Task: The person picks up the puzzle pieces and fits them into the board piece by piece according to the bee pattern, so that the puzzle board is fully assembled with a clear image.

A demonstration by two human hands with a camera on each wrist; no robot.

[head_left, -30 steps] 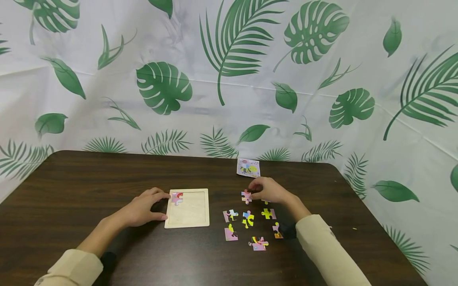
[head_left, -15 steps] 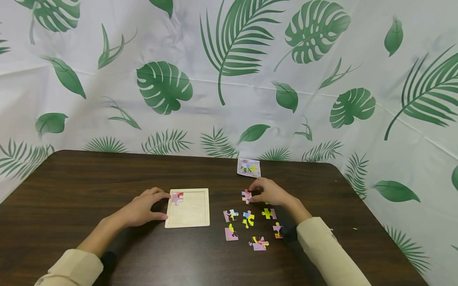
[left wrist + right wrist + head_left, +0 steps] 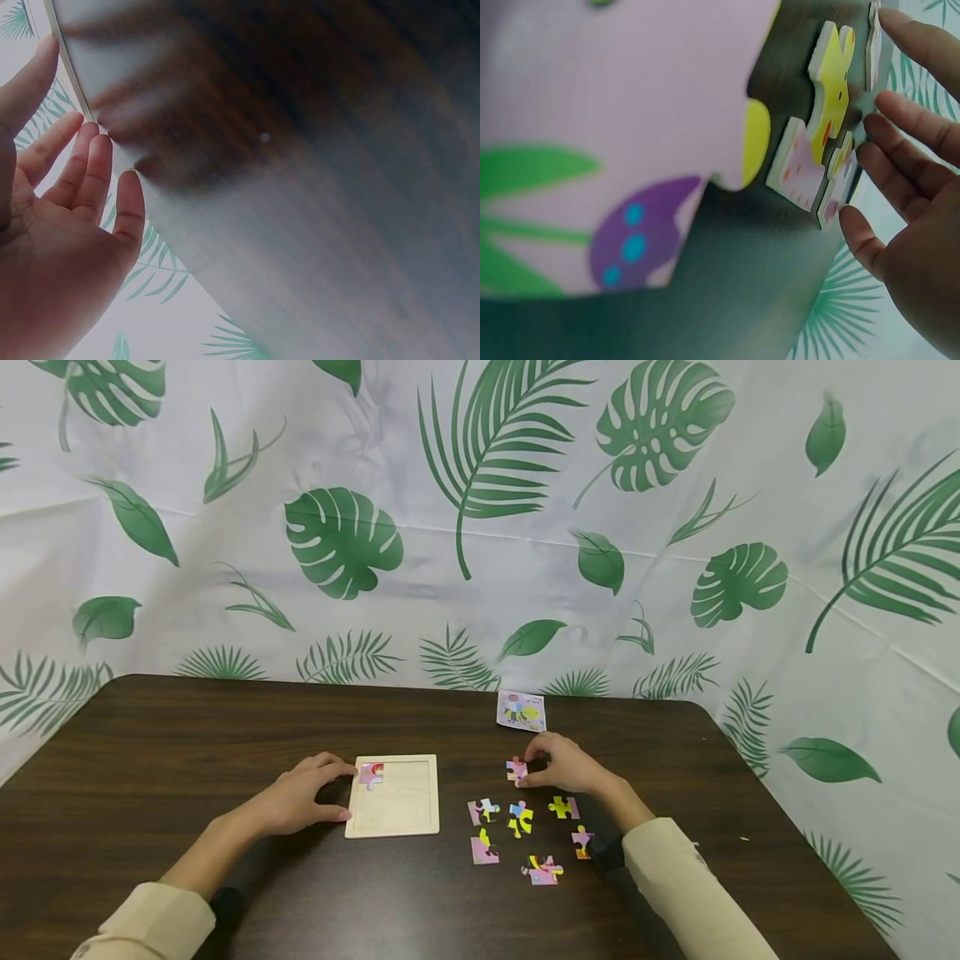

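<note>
Beside a square wooden puzzle tray [image 3: 397,814], my left hand [image 3: 303,793] rests its fingertips and thumb at the tray's left edge. In the left wrist view those fingers [image 3: 96,176] look fairly straight. A pink and red puzzle piece [image 3: 372,776] sits in the tray's upper left corner. My right hand [image 3: 566,764] pinches another pink and red puzzle piece [image 3: 514,770] on the tabletop between thumb and forefinger. In the right wrist view only a thin side of a piece [image 3: 873,46] shows by the fingertips; the other fingers spread below it.
Several loose puzzle pieces lie nearer, including a yellow piece [image 3: 560,807], a blue and yellow piece [image 3: 520,819] and a pink and yellow piece [image 3: 484,850]. A bee picture card [image 3: 521,712] lies at the back of the dark wooden table [image 3: 247,718], before a leaf-print cloth [image 3: 420,610].
My right thumb has slid down to the lower right of the pinched piece. A yellow bit visible under that hand before is now hidden. The left hand and tray have stayed put.
</note>
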